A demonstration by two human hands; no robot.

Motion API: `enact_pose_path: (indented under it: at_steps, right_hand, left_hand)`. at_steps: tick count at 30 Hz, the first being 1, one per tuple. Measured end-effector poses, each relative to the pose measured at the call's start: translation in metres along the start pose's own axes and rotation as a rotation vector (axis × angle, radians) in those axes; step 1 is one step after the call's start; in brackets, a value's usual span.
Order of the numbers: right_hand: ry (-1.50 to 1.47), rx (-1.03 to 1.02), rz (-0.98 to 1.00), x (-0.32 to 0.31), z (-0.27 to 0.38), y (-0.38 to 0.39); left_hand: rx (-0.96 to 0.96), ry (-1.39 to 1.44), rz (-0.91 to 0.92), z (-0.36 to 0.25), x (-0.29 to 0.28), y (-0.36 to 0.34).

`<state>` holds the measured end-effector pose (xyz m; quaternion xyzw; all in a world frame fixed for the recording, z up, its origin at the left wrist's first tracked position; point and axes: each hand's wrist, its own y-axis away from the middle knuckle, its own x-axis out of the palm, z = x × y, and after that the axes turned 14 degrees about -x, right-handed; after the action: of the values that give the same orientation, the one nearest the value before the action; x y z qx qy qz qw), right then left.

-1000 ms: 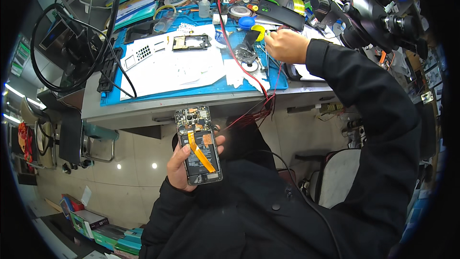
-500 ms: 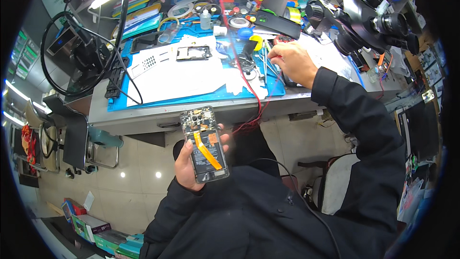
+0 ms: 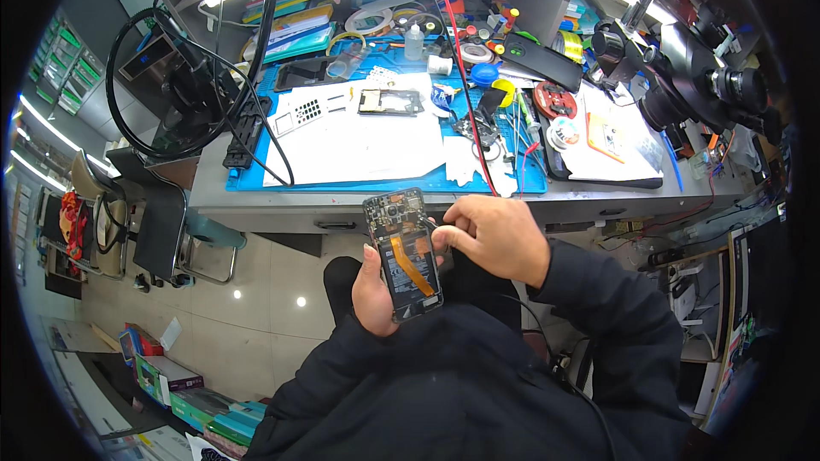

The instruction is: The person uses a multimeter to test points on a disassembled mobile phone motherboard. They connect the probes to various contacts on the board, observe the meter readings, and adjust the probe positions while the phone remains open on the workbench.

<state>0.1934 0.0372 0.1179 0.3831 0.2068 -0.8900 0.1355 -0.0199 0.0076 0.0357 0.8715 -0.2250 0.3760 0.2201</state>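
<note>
Below the desk's front edge, over my lap, my left hand (image 3: 373, 293) holds an opened phone (image 3: 401, 266) upright in view, showing its circuit board, dark battery and a long orange flex cable (image 3: 412, 271). My right hand (image 3: 489, 237) is at the phone's upper right side, fingers bent and pressed together by the board. A small dark item is at its fingertips, too hidden to name.
On the grey desk (image 3: 325, 203) lie a blue mat (image 3: 521, 179), papers (image 3: 342, 147), a metal frame (image 3: 389, 102), tape rolls, tools and cables. A microscope (image 3: 700, 94) stands at the right. A chair (image 3: 161, 222) is at the left, boxes (image 3: 175, 376) at lower left.
My right hand has left the tools on the desk and come down to the phone's upper right side. The view has shifted, with the desk further right in it.
</note>
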Motion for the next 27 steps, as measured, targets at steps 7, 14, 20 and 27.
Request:
enact_pose_path:
  at_steps: [7,14,20,27]
  right_hand:
    - [-0.552,0.177,0.057,0.023,-0.021,-0.011]
    - [-0.487,0.227,0.15,0.02,-0.026,-0.014]
    - [-0.386,0.137,0.095,0.017,-0.017,-0.011]
    - [-0.367,0.114,0.038,0.025,-0.016,-0.007]
  left_hand:
    - [0.004,-0.142,-0.092,0.004,-0.008,0.001]
    - [0.036,-0.163,-0.038,0.005,-0.009,-0.002]
    - [0.029,-0.183,-0.076,0.006,-0.007,-0.001]
    - [0.014,-0.123,-0.06,0.008,-0.008,0.0]
